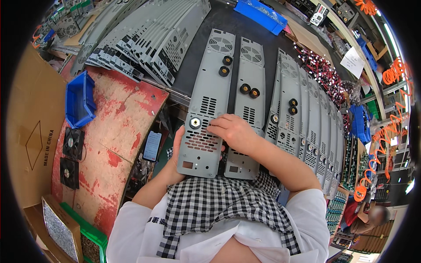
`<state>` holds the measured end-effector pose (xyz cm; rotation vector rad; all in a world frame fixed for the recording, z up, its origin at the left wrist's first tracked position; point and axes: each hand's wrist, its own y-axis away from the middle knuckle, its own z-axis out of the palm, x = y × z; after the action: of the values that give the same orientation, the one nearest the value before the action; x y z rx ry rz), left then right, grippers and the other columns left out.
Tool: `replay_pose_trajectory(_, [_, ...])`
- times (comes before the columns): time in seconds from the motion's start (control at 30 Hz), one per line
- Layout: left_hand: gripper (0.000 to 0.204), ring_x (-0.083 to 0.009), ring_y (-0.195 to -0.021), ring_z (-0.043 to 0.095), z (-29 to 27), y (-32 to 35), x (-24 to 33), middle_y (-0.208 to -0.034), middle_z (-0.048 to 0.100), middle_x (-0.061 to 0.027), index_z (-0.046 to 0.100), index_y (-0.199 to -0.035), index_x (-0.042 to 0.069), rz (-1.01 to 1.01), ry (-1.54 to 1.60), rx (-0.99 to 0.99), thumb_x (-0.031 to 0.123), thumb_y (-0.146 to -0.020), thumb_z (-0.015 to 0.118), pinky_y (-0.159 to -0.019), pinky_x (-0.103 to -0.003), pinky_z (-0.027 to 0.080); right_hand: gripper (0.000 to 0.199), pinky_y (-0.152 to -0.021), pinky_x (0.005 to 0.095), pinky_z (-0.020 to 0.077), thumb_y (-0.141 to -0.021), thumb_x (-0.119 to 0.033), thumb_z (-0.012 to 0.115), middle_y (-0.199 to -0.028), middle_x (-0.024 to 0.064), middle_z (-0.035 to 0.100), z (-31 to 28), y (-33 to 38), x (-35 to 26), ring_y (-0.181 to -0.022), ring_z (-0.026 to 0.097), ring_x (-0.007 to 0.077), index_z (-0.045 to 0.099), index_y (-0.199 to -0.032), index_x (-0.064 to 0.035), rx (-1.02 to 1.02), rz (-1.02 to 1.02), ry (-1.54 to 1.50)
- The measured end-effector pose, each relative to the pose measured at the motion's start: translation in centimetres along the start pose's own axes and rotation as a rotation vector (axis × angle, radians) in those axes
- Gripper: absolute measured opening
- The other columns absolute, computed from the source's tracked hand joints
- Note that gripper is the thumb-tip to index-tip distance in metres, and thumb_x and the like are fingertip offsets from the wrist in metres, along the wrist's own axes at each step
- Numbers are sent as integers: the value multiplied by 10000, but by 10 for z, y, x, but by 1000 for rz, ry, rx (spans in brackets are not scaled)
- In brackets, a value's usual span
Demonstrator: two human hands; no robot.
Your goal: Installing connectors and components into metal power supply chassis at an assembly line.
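Note:
A long grey metal panel [209,94] with slots, a round fan grille and two black knob-like terminals [226,65] lies before me, its near end at my apron. My left hand [174,155] grips its left edge, thumb along the side and the other fingers hidden underneath. From the right, my right hand [237,133] reaches over the right edge; its bent fingers press on the slotted area beside a round metal fitting [195,123], and its thumb is hidden. A second, similar panel [249,103] lies just right of it, partly under my right forearm.
More finished-looking panels [302,118] stand in a row at right. Many grey panels [149,39] lean together at far left. A blue bin [80,100], two black fans [70,158] and a phone [152,146] are at left. A blue tray [262,16] and bundled wires [322,72] lie farther back.

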<state>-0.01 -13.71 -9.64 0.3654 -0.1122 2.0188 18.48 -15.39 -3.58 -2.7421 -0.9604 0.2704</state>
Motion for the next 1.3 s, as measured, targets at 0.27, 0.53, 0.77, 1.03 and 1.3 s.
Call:
replay_pose_trajectory(0.27, [720,-379,-944,583,1,-7,-1,-1130,541,-205,437,-1241,40,12,94,-20,605,-838,242,-777,-492,498,214,-640,307,340,-634,-282,704,-688,20,525,3,-22,7,-719,474,186,651,-733,-101,103,197,265])
replay_pose_trajectory(0.53, [751,-345,-963,581,2,-13,11,-1145,537,-187,413,-1277,38,39,-17,14,613,-828,238,-762,-466,509,239,-674,355,492,-907,-251,451,-863,123,642,-32,-16,-6,-726,623,280,605,-983,-85,-227,565,-304])
replay_pose_trajectory(0.77, [744,-354,-931,588,-7,-27,20,-1162,529,-192,404,-1281,35,79,88,-87,606,-834,238,-772,-475,506,239,-619,360,488,-849,-291,529,-893,83,625,-21,-19,3,-720,623,252,592,-1002,-118,49,583,-232])
replay_pose_trajectory(1.03, [536,-249,-926,600,-12,-50,78,-1060,593,-148,476,-1183,24,192,-134,372,474,-895,425,-805,-405,493,313,-696,345,474,-737,-44,602,-1074,101,511,15,-47,48,-792,588,229,571,-1040,-116,179,629,-463])
replay_pose_trajectory(1.3, [766,-226,-877,579,-16,-36,143,-1063,525,-195,313,-1213,-76,942,-1165,946,229,-681,772,-699,-307,500,296,-662,358,466,-734,-92,622,-1033,67,520,6,-74,62,-745,579,233,564,-1022,-124,194,519,-6])
